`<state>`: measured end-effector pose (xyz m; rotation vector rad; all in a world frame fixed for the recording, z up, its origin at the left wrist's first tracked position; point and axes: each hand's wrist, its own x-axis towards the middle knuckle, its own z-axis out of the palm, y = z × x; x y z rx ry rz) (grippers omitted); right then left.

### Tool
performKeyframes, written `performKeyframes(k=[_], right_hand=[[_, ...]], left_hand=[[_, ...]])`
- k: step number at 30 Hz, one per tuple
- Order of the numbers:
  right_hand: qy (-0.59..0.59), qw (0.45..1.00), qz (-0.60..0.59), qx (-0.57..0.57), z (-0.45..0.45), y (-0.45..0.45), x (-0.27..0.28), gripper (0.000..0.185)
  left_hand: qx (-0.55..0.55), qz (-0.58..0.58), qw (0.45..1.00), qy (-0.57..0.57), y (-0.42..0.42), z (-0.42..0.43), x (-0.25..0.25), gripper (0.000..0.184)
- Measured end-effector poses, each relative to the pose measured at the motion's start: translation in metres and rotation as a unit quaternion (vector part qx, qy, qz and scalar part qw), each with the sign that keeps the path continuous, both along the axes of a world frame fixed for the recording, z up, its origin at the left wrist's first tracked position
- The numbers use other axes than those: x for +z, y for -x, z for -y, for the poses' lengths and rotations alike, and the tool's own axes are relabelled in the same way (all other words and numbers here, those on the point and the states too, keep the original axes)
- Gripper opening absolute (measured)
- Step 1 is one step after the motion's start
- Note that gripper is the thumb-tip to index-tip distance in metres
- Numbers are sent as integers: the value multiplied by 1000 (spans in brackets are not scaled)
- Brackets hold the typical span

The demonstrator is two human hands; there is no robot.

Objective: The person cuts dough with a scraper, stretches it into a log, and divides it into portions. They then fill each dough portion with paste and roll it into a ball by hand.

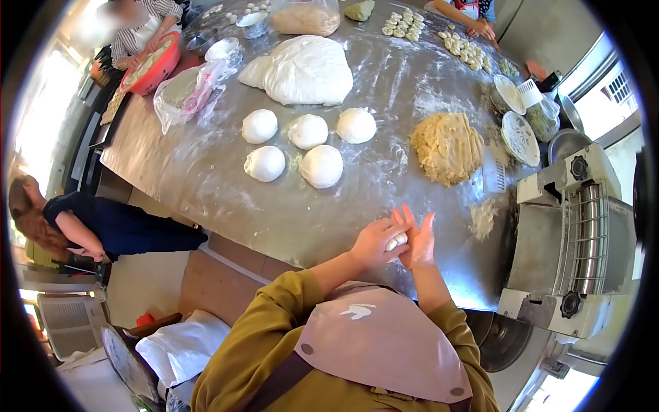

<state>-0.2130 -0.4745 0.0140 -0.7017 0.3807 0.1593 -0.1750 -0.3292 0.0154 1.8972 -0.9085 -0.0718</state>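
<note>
Close to my body, over the near edge of the metal table, my two hands meet around a small white piece of dough (396, 242). My left hand (371, 244) is curled over it, with the fingers closed. Against its other side lies my right hand (420, 242), palm turned up and fingers stretched apart. Flour dusts the palm. Several round white dough balls (321, 166) sit beyond my hands to the left. A rough yellow dough mound (447, 149) lies ahead to the right. How much dough is hidden under my left fingers, I cannot tell.
A large white dough mass (307, 71) lies farther back on the floured table (226, 185). At right stands a roller machine (587, 233), near plates (519, 139). A person works at a red basin (170, 63); another person (113, 223) stands left. Small dough pieces (403, 25) lie at the back.
</note>
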Motion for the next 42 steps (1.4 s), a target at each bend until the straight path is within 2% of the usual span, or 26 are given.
performKeyframes(k=[3, 5, 6, 9, 10, 13, 14, 15, 17, 18, 21, 22, 23, 24, 25, 26, 27, 28, 29, 32, 33, 34, 37, 38, 41, 42], right_hand=[[-34, 999, 16, -12, -2, 3, 23, 102], [-44, 998, 30, -21, -1, 4, 33, 99], [2, 999, 19, -40, 3, 1, 25, 93], [7, 1000, -23, 7, -4, 2, 38, 84], [-103, 993, -58, 14, -7, 6, 46, 74], [-130, 991, -26, -14, -14, 6, 55, 57], [-93, 995, -20, -37, -7, 4, 45, 51], [-37, 997, -18, -58, -4, 3, 46, 49], [73, 992, -17, -101, -1, -2, 52, 46], [131, 983, -20, -129, -9, -2, 70, 35], [358, 928, 89, -53, -21, 5, 85, 54], [312, 941, 109, -78, -26, 7, 84, 57], [265, 950, 130, -102, -31, 8, 83, 60], [219, 955, 152, -128, -33, 9, 82, 63], [147, 973, 103, -143, -33, 8, 82, 65], [74, 983, 55, -158, -31, 4, 82, 67], [0, 985, 8, -172, -28, 2, 82, 69], [-48, 997, 37, -55, -21, 5, 81, 68], [-92, 995, 8, -35, -19, 8, 82, 65], [-188, 981, -45, -22, -20, 13, 91, 54], [-151, 986, -50, -47, -17, 12, 92, 53], [-115, 989, -53, -70, -14, 10, 94, 53], [44, 990, -17, -135, -9, 12, 94, 50], [120, 980, -12, -161, -14, 13, 94, 50], [376, 911, 59, -158, -25, 20, 90, 50], [306, 936, 82, -152, -24, 21, 90, 51]], left_hand=[[100, -59, 991, 63, -2, 5, 11, 20], [169, -80, 971, 150, -6, 9, 28, 16], [169, -59, 970, 165, -8, 9, 35, 13], [166, -18, 957, 238, -11, 15, 65, 13], [125, -41, 973, 187, -9, 12, 60, 22], [96, -28, 973, 207, -16, 17, 69, 60], [68, -66, 976, 196, -19, 16, 47, 95], [26, -199, 945, 258, -17, 11, 53, 97], [-61, -450, 817, 355, -10, 0, 70, 102], [-40, -387, 855, 344, -5, 5, 59, 90], [20, -485, 803, 346, -10, 14, 55, 64], [120, -463, 811, 338, -10, 18, 64, 24], [169, -434, 829, 311, -14, 17, 65, 19], [215, -402, 844, 283, -20, 13, 66, 20], [259, -369, 856, 254, -24, 12, 73, 27], [243, -363, 834, 338, -23, 16, 83, 42], [240, -305, 866, 315, -22, 17, 86, 42], [236, -246, 894, 292, -20, 17, 88, 42], [228, -185, 917, 268, -19, 17, 88, 42], [126, -154, 945, 260, -16, 20, 75, 25], [88, -146, 948, 268, -16, 18, 77, 25], [14, -138, 948, 285, -16, 16, 86, 50], [-15, -178, 953, 246, -7, 15, 84, 68], [46, -108, 973, 200, 0, 20, 85, 57], [164, -199, 957, 135, 7, 33, 82, 40], [196, -202, 948, 147, 3, 35, 92, 20]])
